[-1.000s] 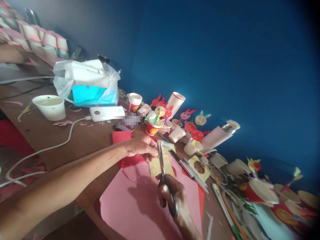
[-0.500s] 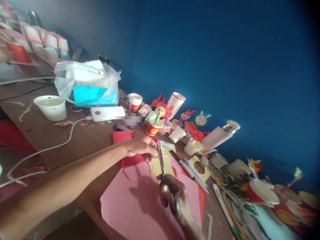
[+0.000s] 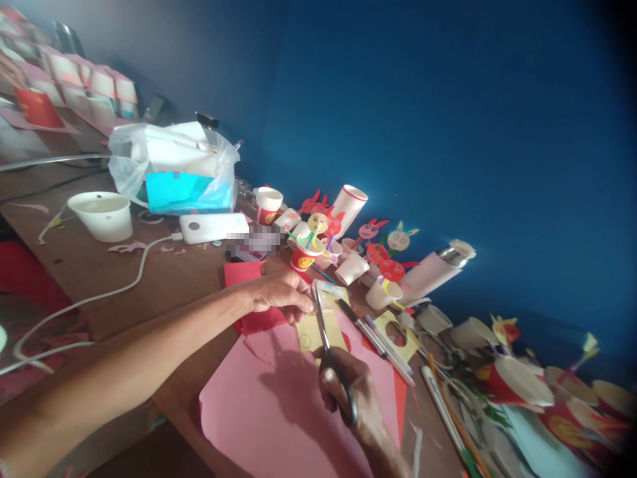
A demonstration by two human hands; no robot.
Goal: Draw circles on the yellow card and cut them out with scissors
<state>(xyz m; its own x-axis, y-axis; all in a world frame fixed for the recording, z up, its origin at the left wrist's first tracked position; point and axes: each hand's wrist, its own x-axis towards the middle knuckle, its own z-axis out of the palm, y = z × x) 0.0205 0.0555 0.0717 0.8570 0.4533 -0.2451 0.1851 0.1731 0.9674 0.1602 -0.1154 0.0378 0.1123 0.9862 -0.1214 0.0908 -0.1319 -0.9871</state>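
My right hand grips a pair of scissors by the dark handles, blades pointing up and away from me. Beside the blade tips, my left hand pinches a small piece of yellow paper, mostly hidden by the fingers. The blades look nearly closed; whether they bite into the piece I cannot tell. Under both hands lie a yellow sheet with a small circle drawn on it and a large pink sheet. A red sheet shows beneath my left wrist.
Markers and a yellow sheet with a cut-out hole lie to the right. Paper cups with animal faces stand behind, near a flask. Leftward are a cabled white power bank, a plastic bag and another person's hand.
My hands and the scissors have hardly moved. At the far left, the other person's hand has shifted up, off the side of the red cup.
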